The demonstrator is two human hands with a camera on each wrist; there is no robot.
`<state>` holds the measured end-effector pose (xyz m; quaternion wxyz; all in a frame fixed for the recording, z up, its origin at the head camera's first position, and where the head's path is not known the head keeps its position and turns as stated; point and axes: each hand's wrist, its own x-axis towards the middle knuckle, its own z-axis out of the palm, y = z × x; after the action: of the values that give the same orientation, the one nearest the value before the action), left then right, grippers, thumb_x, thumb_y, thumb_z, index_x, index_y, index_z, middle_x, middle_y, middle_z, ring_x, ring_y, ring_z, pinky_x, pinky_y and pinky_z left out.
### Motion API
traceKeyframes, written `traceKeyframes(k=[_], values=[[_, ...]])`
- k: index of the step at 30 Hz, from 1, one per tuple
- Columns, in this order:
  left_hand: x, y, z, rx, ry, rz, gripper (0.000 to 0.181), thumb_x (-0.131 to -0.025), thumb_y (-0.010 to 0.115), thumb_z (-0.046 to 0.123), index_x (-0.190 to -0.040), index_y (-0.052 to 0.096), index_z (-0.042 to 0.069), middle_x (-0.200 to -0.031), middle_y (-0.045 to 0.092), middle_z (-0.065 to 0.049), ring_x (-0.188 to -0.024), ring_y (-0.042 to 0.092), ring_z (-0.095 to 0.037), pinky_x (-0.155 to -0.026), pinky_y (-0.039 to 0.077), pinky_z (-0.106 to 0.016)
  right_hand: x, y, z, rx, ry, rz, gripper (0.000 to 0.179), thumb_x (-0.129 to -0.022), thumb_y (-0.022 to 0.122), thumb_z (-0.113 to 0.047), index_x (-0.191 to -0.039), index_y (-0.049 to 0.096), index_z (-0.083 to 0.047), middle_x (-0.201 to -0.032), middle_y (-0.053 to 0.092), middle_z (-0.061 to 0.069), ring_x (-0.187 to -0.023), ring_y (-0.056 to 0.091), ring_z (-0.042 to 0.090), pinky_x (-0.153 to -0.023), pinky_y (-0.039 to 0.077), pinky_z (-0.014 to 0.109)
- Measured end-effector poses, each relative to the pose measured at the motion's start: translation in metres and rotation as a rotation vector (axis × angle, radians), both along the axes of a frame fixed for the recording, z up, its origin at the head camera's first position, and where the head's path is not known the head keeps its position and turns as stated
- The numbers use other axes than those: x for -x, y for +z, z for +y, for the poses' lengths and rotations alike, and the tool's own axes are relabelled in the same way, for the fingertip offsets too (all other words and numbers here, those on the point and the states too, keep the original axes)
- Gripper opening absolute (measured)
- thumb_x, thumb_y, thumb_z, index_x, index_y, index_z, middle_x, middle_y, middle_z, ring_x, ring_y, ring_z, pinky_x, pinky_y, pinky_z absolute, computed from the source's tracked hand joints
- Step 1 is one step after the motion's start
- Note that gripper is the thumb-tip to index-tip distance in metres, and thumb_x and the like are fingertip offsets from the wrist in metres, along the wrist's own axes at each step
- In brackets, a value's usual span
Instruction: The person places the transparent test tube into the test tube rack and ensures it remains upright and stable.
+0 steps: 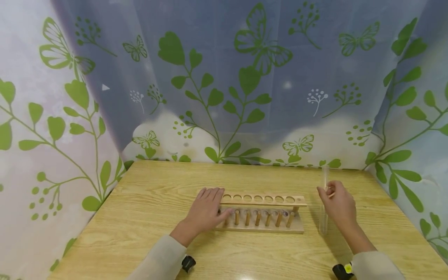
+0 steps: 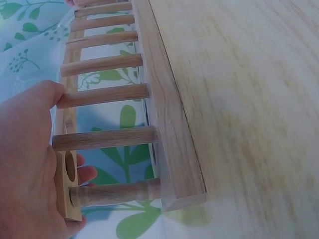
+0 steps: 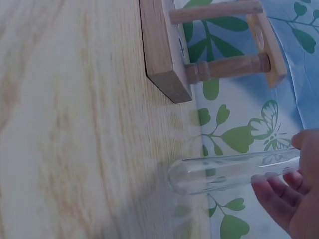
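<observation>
A wooden test tube rack (image 1: 262,202) stands on the table, with a row of round holes in its top bar and a row of pegs below. My left hand (image 1: 206,210) grips the left end of that bar. In the left wrist view, the thumb lies on the near side of the rack (image 2: 169,144) and fingertips show behind it. To the right of the rack, my right hand (image 1: 339,204) pinches a clear glass test tube (image 1: 323,223) by its upper part. The test tube (image 3: 234,172) is upright, rounded end down; whether it touches the table I cannot tell.
The light wood-grain table (image 1: 168,179) reaches back to a blue and white curtain (image 1: 217,58) printed with green leaves and butterflies. More patterned cloth hangs along both sides. Dark wrist straps (image 1: 188,264) sit near the sleeves.
</observation>
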<state>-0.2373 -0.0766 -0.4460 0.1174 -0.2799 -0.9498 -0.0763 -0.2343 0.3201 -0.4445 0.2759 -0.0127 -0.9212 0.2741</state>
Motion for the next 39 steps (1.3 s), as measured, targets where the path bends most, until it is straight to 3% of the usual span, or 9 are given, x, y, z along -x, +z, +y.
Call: traceKeyframes(k=[8, 12, 16, 19, 25, 31, 39], values=[[-0.001, 0.002, 0.001, 0.016, 0.008, -0.012, 0.069, -0.099, 0.045, 0.053, -0.143, 0.042, 0.0, -0.14, 0.049, -0.017, -0.131, 0.044, -0.033, -0.113, 0.027, -0.053, -0.004, 0.003, -0.006, -0.005, 0.018, 0.176, 0.029, -0.092, 0.067, -0.018, -0.106, 0.057, 0.005, -0.08, 0.061, 0.009, -0.065, 0.059, 0.019, -0.052, 0.044, 0.026], [-0.001, 0.002, 0.001, 0.01, 0.009, -0.012, 0.068, -0.099, 0.046, 0.052, -0.142, 0.043, 0.0, -0.139, 0.049, -0.017, -0.131, 0.045, -0.033, -0.113, 0.027, -0.053, -0.005, 0.005, -0.01, 0.004, 0.024, 0.227, 0.029, -0.09, 0.07, -0.015, -0.106, 0.058, 0.006, -0.081, 0.061, 0.008, -0.064, 0.058, 0.01, -0.054, 0.042, 0.016], [0.0, 0.001, 0.002, 0.016, 0.016, 0.0, 0.068, -0.098, 0.047, 0.052, -0.142, 0.043, 0.0, -0.138, 0.05, -0.017, -0.13, 0.045, -0.032, -0.113, 0.027, -0.053, -0.007, 0.008, -0.015, 0.025, 0.037, 0.265, 0.03, -0.089, 0.071, -0.013, -0.107, 0.058, 0.007, -0.082, 0.06, 0.009, -0.067, 0.058, 0.014, -0.058, 0.037, 0.004], [-0.001, 0.001, 0.003, 0.019, 0.021, 0.004, 0.067, -0.099, 0.046, 0.052, -0.141, 0.043, -0.001, -0.137, 0.05, -0.018, -0.13, 0.045, -0.033, -0.113, 0.026, -0.053, -0.009, 0.012, -0.019, 0.037, 0.043, 0.297, 0.029, -0.088, 0.071, -0.01, -0.107, 0.057, 0.007, -0.082, 0.059, 0.01, -0.07, 0.055, 0.007, -0.06, 0.036, -0.001], [-0.003, 0.002, 0.005, 0.024, 0.025, -0.004, 0.067, -0.1, 0.044, 0.051, -0.142, 0.041, -0.001, -0.139, 0.048, -0.018, -0.132, 0.043, -0.033, -0.114, 0.025, -0.052, -0.009, 0.018, -0.024, 0.065, 0.082, 0.41, 0.026, -0.086, 0.072, -0.004, -0.103, 0.055, 0.006, -0.081, 0.057, 0.01, -0.077, 0.043, -0.019, -0.062, 0.037, -0.002], [-0.002, 0.001, 0.006, 0.009, 0.019, 0.029, 0.065, -0.099, 0.045, 0.05, -0.14, 0.042, 0.0, -0.137, 0.05, -0.016, -0.129, 0.045, -0.032, -0.114, 0.026, -0.052, -0.007, 0.02, -0.027, 0.055, 0.097, 0.556, 0.029, -0.086, 0.072, -0.007, -0.104, 0.056, 0.008, -0.081, 0.058, 0.014, -0.081, 0.044, -0.019, -0.066, 0.038, -0.002], [-0.002, -0.004, 0.004, 0.01, 0.03, 0.047, 0.066, -0.099, 0.044, 0.052, -0.14, 0.043, 0.0, -0.135, 0.051, -0.015, -0.128, 0.046, -0.031, -0.113, 0.027, -0.051, -0.006, 0.021, -0.032, 0.089, 0.102, 0.573, 0.029, -0.086, 0.073, -0.005, -0.103, 0.054, 0.009, -0.081, 0.056, 0.015, -0.082, 0.045, -0.018, -0.07, 0.038, -0.003]])
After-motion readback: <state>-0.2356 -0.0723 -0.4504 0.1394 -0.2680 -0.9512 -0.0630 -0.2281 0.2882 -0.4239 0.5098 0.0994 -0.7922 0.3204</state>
